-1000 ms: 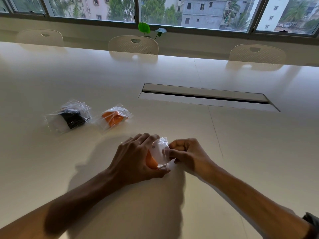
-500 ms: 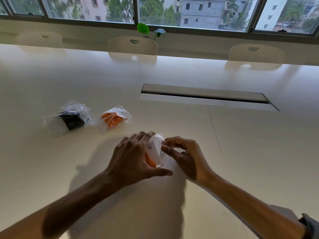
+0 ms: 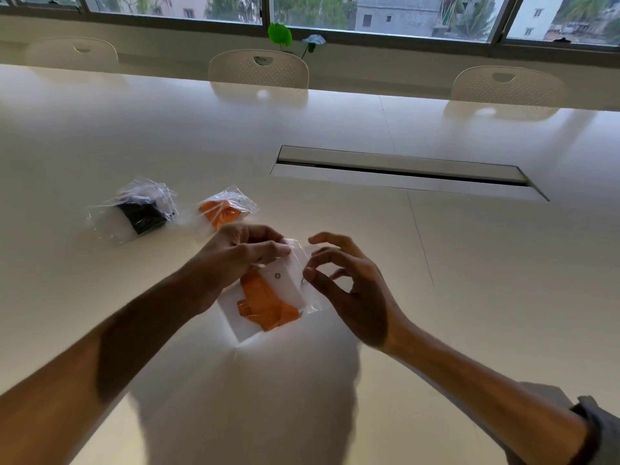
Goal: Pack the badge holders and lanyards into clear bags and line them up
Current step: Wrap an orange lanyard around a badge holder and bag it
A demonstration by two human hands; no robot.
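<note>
Head view
Left hand [image 3: 235, 260]: fingers curled, pinching the upper left edge of the clear bag [image 3: 271, 297] held above the table [image 3: 469, 263].
Right hand [image 3: 349, 286]: thumb and forefinger pinch the bag's right edge; other fingers loosely spread.
Bag contents: a folded orange lanyard [image 3: 268, 307] and a white badge holder [image 3: 285, 280] with a small round hole.
Packed bags: one with a black lanyard [image 3: 141, 214] at far left, one with an orange lanyard [image 3: 224, 209] just beside it, both lying on the table beyond the left hand.
Table fittings: a long cable slot [image 3: 402, 171] to the right.
Far side: three white chairs [image 3: 258, 70] under the window [image 3: 335, 11], a small green plant [image 3: 280, 33] on the sill.
</note>
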